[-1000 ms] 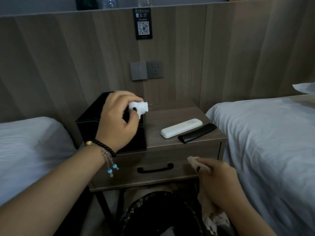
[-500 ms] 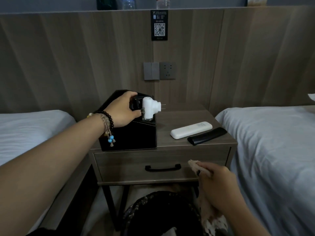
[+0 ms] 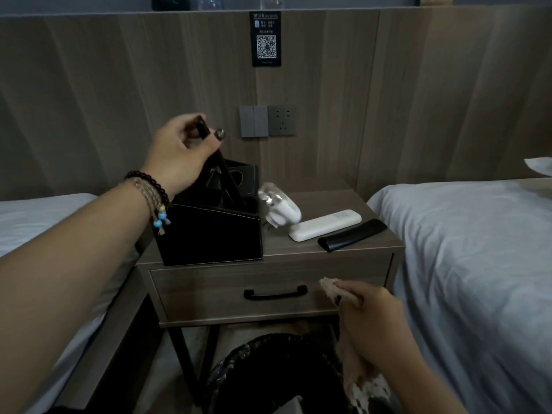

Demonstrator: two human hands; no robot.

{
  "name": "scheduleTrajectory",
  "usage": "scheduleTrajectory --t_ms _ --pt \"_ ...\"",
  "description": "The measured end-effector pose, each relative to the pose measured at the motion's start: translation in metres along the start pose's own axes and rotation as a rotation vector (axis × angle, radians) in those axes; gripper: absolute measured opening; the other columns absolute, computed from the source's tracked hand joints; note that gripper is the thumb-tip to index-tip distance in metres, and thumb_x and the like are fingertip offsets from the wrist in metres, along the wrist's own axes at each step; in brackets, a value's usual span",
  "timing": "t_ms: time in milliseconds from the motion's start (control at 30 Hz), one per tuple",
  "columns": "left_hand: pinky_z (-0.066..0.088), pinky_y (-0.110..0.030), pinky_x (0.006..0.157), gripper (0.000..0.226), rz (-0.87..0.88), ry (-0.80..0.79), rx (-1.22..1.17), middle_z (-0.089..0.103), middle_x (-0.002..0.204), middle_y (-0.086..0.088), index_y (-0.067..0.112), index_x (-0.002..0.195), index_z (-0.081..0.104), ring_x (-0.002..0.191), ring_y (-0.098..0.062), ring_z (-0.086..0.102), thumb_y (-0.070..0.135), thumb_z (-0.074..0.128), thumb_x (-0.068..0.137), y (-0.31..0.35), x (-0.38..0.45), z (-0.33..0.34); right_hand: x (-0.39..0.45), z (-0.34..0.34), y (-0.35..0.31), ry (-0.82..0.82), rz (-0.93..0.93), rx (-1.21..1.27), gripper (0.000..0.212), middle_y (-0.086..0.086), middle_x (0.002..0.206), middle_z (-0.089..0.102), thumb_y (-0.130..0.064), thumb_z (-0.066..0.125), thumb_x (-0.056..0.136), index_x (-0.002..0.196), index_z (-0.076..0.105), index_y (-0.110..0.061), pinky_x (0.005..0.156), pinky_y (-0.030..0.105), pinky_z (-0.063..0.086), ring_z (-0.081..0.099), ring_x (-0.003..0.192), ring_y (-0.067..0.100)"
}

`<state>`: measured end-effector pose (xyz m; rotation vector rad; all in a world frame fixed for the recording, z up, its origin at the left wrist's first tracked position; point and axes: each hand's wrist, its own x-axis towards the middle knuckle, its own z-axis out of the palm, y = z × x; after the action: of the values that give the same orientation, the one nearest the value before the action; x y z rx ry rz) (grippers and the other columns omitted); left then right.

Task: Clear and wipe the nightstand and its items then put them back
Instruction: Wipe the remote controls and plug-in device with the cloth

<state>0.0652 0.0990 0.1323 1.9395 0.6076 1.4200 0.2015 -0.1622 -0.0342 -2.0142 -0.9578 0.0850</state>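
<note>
A black box [image 3: 209,234] stands on the left of the wooden nightstand [image 3: 325,201]. My left hand [image 3: 176,153] grips the box's black lid [image 3: 222,174] by its upper edge and holds it raised. A white plug-in device [image 3: 280,209], blurred, lies tipped beside the box on the nightstand top. A white remote [image 3: 325,225] and a black remote [image 3: 352,234] lie side by side to the right. My right hand [image 3: 370,321] holds a brownish cloth [image 3: 358,380] in front of the drawer [image 3: 268,291], below the tabletop.
White-sheeted beds flank the nightstand, one on the left [image 3: 35,228] and one on the right [image 3: 478,264]. A black bin [image 3: 277,375] sits on the floor under the nightstand. A switch and socket panel [image 3: 268,121] and a QR sign [image 3: 265,38] are on the wood wall.
My left hand let go of the white plug-in device, which now lies on the nightstand beside the box. The hand now lifts the box lid. My right hand stayed put.
</note>
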Motion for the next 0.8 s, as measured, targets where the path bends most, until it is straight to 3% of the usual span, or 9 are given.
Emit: scheduleTrajectory --t_ms 67,133,233,300,467,600,667,733,800 --pt "0.046 -0.007 0.075 0.035 0.057 0.046 -0.023 0.061 0.09 0.016 0.011 0.12 0.059 0.076 0.011 0.057 0.017 0.069 0.087 0.013 0.001 0.001 0.0 0.0 0.0 -0.009 0.018 -0.006 0.033 -0.007 0.106 0.073 -0.002 0.057 0.088 0.108 0.074 -0.023 0.062 -0.007 0.035 0.064 0.096 0.009" --pt "0.049 -0.012 0.085 0.036 0.068 -0.024 0.012 0.062 0.093 0.016 0.012 0.122 0.058 0.082 0.011 0.059 0.016 0.069 0.088 0.018 -0.008 0.007 0.0 0.001 0.0 -0.007 0.028 -0.013 0.031 -0.009 0.103 0.074 -0.005 0.058 0.089 0.105 0.075 -0.024 0.062 -0.007 0.036 0.064 0.092 0.006" --pt "0.049 -0.034 0.1 0.044 0.085 -0.147 0.091 0.065 0.106 0.008 0.023 0.125 0.054 0.103 -0.006 0.063 0.026 0.068 0.084 0.007 -0.032 0.018 0.0 0.009 0.0 0.022 0.06 0.012 0.023 -0.009 0.096 0.075 -0.012 0.061 0.089 0.099 0.077 -0.025 0.062 -0.005 0.036 0.065 0.087 0.006" --pt "0.047 -0.039 0.102 0.049 0.105 -0.179 0.118 0.064 0.116 0.004 0.025 0.131 0.051 0.111 -0.012 0.06 0.03 0.066 0.085 0.002 -0.045 0.025 0.006 0.018 -0.001 -0.055 0.095 0.023 0.019 -0.002 0.09 0.074 -0.015 0.059 0.09 0.097 0.077 -0.02 0.059 0.005 0.039 0.062 0.08 0.01" --pt "0.038 -0.034 0.105 0.055 0.075 -0.326 0.601 0.052 0.137 -0.01 0.014 0.141 0.041 0.125 -0.027 0.049 0.032 0.059 0.093 -0.003 -0.052 0.043 0.034 0.045 0.005 -0.218 0.362 0.368 0.033 0.004 0.109 0.064 -0.009 0.061 0.09 0.123 0.058 -0.013 0.07 0.017 0.049 0.06 0.093 0.016" --pt "0.03 -0.037 0.111 0.068 0.017 -0.325 0.656 0.039 0.148 -0.016 0.01 0.15 0.024 0.136 -0.03 0.036 0.029 0.057 0.094 -0.009 -0.055 0.048 0.047 0.042 0.031 -0.267 0.305 0.15 0.008 0.005 0.096 0.071 -0.02 0.067 0.087 0.094 0.07 -0.018 0.079 0.031 0.052 0.066 0.093 0.021" --pt "0.028 -0.039 0.111 0.063 0.165 -0.196 0.629 0.038 0.145 -0.018 0.008 0.147 0.031 0.134 -0.033 0.035 0.024 0.058 0.092 -0.011 -0.07 0.044 0.048 0.02 0.038 -0.313 0.288 0.08 0.013 0.004 0.084 0.07 -0.025 0.068 0.088 0.081 0.072 -0.014 0.073 0.029 0.051 0.065 0.084 0.018" --pt "0.032 -0.044 0.104 0.048 0.439 -0.078 0.55 0.048 0.131 -0.019 0.005 0.133 0.048 0.124 -0.035 0.042 0.015 0.057 0.086 -0.015 -0.101 0.042 0.046 -0.005 0.045 -0.347 0.297 0.005 0.013 0.002 0.083 0.07 -0.025 0.067 0.088 0.081 0.073 -0.016 0.069 0.024 0.048 0.064 0.082 0.015" --pt "0.038 -0.047 0.093 0.034 0.59 -0.167 0.447 0.056 0.116 -0.015 0.007 0.116 0.058 0.11 -0.034 0.052 0.009 0.056 0.082 -0.026 -0.146 0.049 0.04 -0.026 0.055 -0.426 0.283 -0.139 0.012 -0.001 0.086 0.069 -0.028 0.068 0.088 0.088 0.074 -0.018 0.067 0.017 0.044 0.064 0.088 0.011"
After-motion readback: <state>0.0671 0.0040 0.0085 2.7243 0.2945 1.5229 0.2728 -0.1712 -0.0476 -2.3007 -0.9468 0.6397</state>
